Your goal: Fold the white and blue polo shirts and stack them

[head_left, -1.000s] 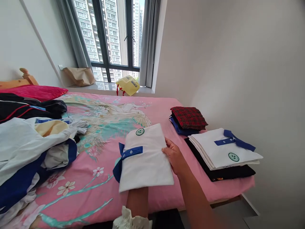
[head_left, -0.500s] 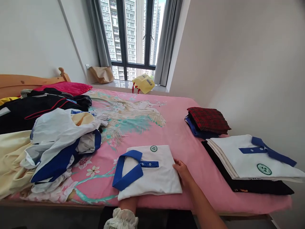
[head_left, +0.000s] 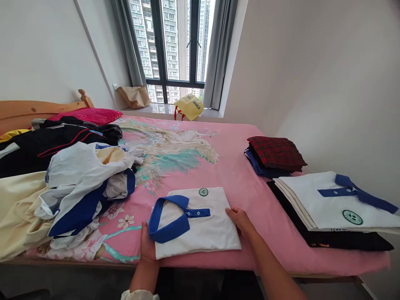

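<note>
A folded white polo shirt (head_left: 200, 233) with a blue collar and a round green badge lies near the bed's front edge, collar to the left. My right hand (head_left: 240, 221) grips its right edge, thumb on top and the other fingers mostly hidden beneath. At the collar side, my left hand (head_left: 148, 243) rests against the shirt's left edge. Its thumb side is stretched out beside the collar, and the remaining fingers are hidden by the cloth.
A loose heap of clothes (head_left: 84, 183) covers the left side. On the right sit a folded stack topped by another white polo (head_left: 331, 212) and a stack under red plaid cloth (head_left: 276, 152). A yellow bag (head_left: 189, 107) and paper bag (head_left: 135, 97) stand by the window.
My left hand has come out from under the shirt's front edge and moved left to the collar side. My right hand keeps its grip on the right edge.
</note>
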